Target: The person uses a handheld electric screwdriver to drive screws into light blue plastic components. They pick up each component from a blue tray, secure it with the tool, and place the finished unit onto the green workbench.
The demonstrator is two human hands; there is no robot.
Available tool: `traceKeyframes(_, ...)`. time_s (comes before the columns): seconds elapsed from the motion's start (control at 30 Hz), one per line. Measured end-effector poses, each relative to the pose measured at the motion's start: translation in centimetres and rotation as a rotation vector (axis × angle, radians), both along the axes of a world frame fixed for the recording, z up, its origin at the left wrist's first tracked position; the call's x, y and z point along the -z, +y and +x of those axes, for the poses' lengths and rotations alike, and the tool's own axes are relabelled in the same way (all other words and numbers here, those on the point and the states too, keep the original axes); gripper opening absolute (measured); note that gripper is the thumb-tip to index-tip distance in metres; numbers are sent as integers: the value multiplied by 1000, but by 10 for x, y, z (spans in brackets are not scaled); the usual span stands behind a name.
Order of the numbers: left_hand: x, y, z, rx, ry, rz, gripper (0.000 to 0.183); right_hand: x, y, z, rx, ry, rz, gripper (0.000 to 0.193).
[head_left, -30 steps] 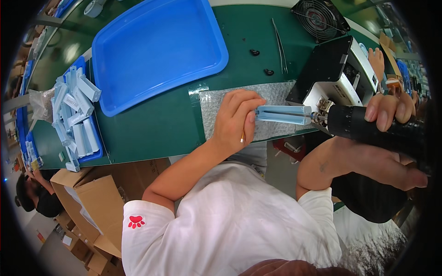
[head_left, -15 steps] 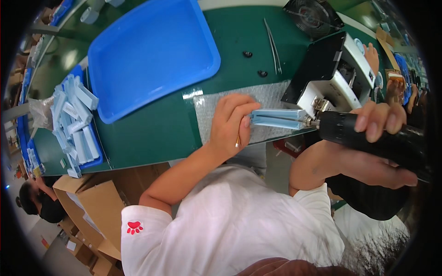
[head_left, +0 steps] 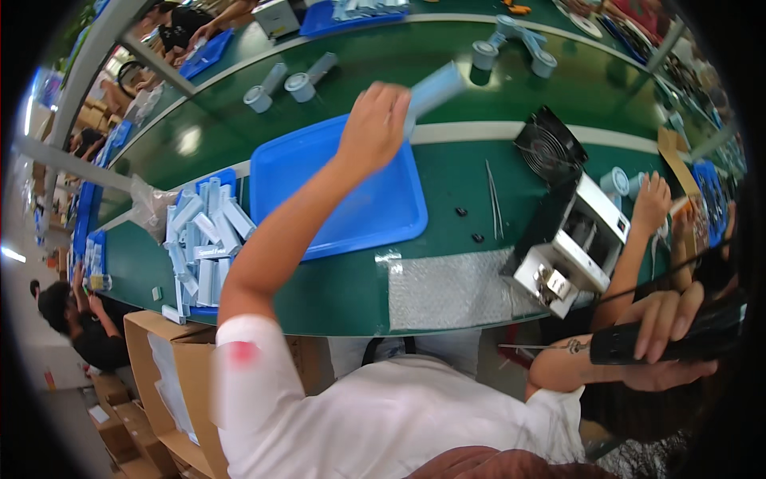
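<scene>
My left hand is stretched out over the far right corner of a blue tray. Its fingers are closed on the near end of a long light-blue plastic housing, which points up and to the right, slightly blurred. At the lower right, my right hand is wrapped around a black electric screwdriver. The screwdriver's thin bit points left, past the table's front edge, touching no part. Between my hands a sheet of bubble wrap lies on the green table.
Light-blue housings are heaped at the left. A black-and-white machine, a black fan and tweezers stand or lie right. Round-ended light-blue parts rest on the far strip. A co-worker's hand is at the right.
My left hand has carried the housing from above the bubble wrap to beyond the tray. The screwdriver has come away from the housing and lower. The view now takes in more of the far side.
</scene>
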State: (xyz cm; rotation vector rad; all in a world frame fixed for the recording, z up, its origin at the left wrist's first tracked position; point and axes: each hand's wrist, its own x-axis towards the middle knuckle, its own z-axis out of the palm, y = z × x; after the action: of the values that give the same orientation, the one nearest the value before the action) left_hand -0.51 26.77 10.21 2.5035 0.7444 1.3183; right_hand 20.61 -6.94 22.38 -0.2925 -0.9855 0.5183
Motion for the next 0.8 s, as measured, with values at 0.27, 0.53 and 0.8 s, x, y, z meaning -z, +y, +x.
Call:
traceKeyframes(0.27,80,228,75,-546,279,-387,57,30,34,-18,173,-18,-204,104)
traceKeyframes(0.53,48,196,-25,-666,557,111,106,68,11,12,165,-7,-195,97)
traceKeyframes(0.8,60,218,-137,-458,317,-203,55,57,-1,19,191,13,-248,94)
